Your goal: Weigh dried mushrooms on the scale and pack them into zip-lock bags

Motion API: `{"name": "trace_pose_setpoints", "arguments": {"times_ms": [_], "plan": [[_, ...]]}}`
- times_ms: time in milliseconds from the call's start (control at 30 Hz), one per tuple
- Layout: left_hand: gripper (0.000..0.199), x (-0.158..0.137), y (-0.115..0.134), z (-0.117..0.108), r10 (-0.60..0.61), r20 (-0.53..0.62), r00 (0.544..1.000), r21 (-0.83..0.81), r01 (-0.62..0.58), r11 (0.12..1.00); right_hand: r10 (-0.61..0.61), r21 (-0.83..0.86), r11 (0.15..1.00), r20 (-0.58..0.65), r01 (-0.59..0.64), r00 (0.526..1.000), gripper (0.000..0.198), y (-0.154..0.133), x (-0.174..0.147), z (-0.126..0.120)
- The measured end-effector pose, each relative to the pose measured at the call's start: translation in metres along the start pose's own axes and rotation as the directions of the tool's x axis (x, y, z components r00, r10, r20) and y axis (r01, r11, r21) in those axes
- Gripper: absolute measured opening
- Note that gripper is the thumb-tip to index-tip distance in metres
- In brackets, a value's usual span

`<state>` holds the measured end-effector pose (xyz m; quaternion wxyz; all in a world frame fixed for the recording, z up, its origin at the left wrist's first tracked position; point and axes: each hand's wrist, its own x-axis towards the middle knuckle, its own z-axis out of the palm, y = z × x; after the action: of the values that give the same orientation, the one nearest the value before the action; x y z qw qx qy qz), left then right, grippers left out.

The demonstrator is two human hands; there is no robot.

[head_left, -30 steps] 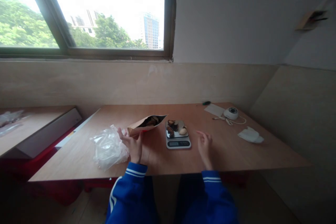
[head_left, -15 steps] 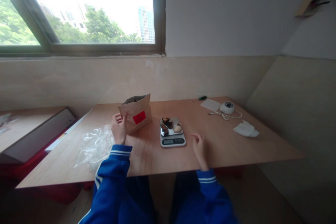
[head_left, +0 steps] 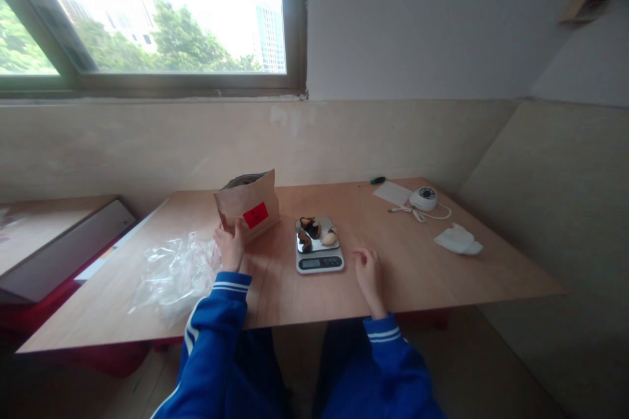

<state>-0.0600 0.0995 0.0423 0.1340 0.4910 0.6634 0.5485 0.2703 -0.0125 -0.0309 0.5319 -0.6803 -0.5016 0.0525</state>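
A brown paper bag (head_left: 260, 200) with a red label stands upright, its top gaping. My left hand (head_left: 230, 247) is at its lower left edge, thumb on the front and fingers curled at the side. Right of the bag lies a white kitchen scale (head_left: 320, 264) with a small display. On its shiny plate are several dark brown and pale dried pieces (head_left: 310, 229), perhaps dried mushrooms. My right hand (head_left: 368, 275) is just right of the scale, apart from it, fingers bent together over the table; I see nothing in them.
Crumpled clear plastic bags (head_left: 177, 278) lie left of my left arm. At the right are a white dome camera (head_left: 423, 199) with its cable, a white paper sheet (head_left: 392, 193), a green-handled tool (head_left: 377, 180) and a crumpled white wrapper (head_left: 458, 239). A wall runs behind the table.
My left hand has slid down the bag's left edge towards its lower corner. My right hand stays beside the scale. The view has shifted slightly.
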Motion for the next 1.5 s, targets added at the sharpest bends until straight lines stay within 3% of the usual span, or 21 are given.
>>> {"name": "trace_pose_setpoints", "arguments": {"times_ms": [133, 300, 400, 500, 567, 667, 733, 800, 867, 967, 1033, 1167, 1267, 1367, 1433, 1500], "plan": [[0.083, -0.017, -0.003, 0.007, -0.006, -0.041, 0.999, 0.068, 0.009, 0.998, 0.018, 0.033, 0.999, -0.048, -0.016, 0.999, 0.022, 0.003, -0.001, 0.002], [0.073, -0.031, 0.004, 0.003, 0.052, -0.053, 0.997, 0.002, -0.052, 0.999, 0.031, 0.036, 0.999, -0.067, -0.029, 0.997, 0.021, 0.002, -0.001, 0.001], [0.060, -0.041, 0.018, -0.018, 0.159, -0.074, 0.985, 0.000, -0.159, 0.987, 0.047, 0.043, 0.998, -0.070, -0.045, 0.996, 0.022, 0.000, -0.001, 0.000], [0.057, -0.049, 0.032, -0.047, 0.283, -0.244, 0.927, 0.119, -0.261, 0.958, 0.058, 0.047, 0.997, -0.062, -0.055, 0.996, 0.023, -0.001, -0.001, -0.001], [0.057, -0.049, 0.031, -0.065, 0.317, -0.302, 0.899, 0.223, -0.256, 0.941, 0.056, 0.046, 0.997, -0.054, -0.054, 0.997, 0.023, -0.001, -0.002, -0.001], [0.057, -0.042, 0.006, -0.082, 0.246, -0.270, 0.931, 0.386, -0.129, 0.913, 0.056, 0.048, 0.997, -0.035, -0.054, 0.998, 0.023, 0.001, -0.001, -0.001], [0.044, -0.035, -0.019, -0.086, 0.077, -0.161, 0.984, 0.483, 0.011, 0.876, 0.054, 0.053, 0.997, -0.033, -0.052, 0.998, 0.023, 0.002, -0.001, -0.001], [0.030, -0.031, -0.041, -0.089, -0.081, -0.001, 0.997, 0.513, 0.070, 0.856, 0.047, 0.057, 0.997, -0.041, -0.044, 0.998, 0.023, 0.002, -0.001, -0.001], [0.029, -0.030, -0.052, -0.091, -0.111, 0.011, 0.994, 0.476, 0.092, 0.874, 0.046, 0.062, 0.997, -0.047, -0.043, 0.998, 0.022, 0.002, -0.001, -0.001], [0.037, -0.033, -0.048, -0.095, -0.159, -0.028, 0.987, 0.432, 0.155, 0.888, 0.056, 0.081, 0.995, -0.055, -0.051, 0.997, 0.022, 0.003, 0.000, 0.000], [0.040, -0.036, -0.035, -0.097, -0.133, -0.064, 0.989, 0.423, 0.148, 0.894, 0.063, 0.098, 0.994, -0.062, -0.056, 0.996, 0.022, 0.004, 0.001, 0.001], [0.038, -0.049, 0.001, -0.095, 0.105, -0.214, 0.971, 0.302, -0.036, 0.952, 0.093, 0.146, 0.986, -0.093, -0.078, 0.991, 0.026, -0.001, -0.001, -0.004], [0.036, -0.076, 0.033, -0.086, 0.247, -0.330, 0.911, 0.114, -0.221, 0.969, 0.112, 0.170, 0.981, -0.135, -0.089, 0.985, 0.029, -0.028, -0.011, -0.017], [0.036, -0.118, 0.064, -0.071, 0.299, -0.277, 0.913, -0.070, -0.329, 0.942, 0.152, 0.245, 0.962, -0.110, -0.122, 0.982, 0.031, -0.085, -0.026, -0.029], [0.036, -0.147, 0.080, -0.058, 0.290, -0.197, 0.937, -0.212, -0.330, 0.920, 0.033, 0.350, 0.934, 0.130, -0.077, 0.991, 0.031, -0.131, -0.034, -0.032], [0.039, -0.171, 0.091, -0.047, 0.282, -0.065, 0.957, -0.332, -0.288, 0.899, -0.135, 0.416, 0.909, 0.314, -0.008, 0.940, 0.027, -0.172, -0.039, -0.029]]}}
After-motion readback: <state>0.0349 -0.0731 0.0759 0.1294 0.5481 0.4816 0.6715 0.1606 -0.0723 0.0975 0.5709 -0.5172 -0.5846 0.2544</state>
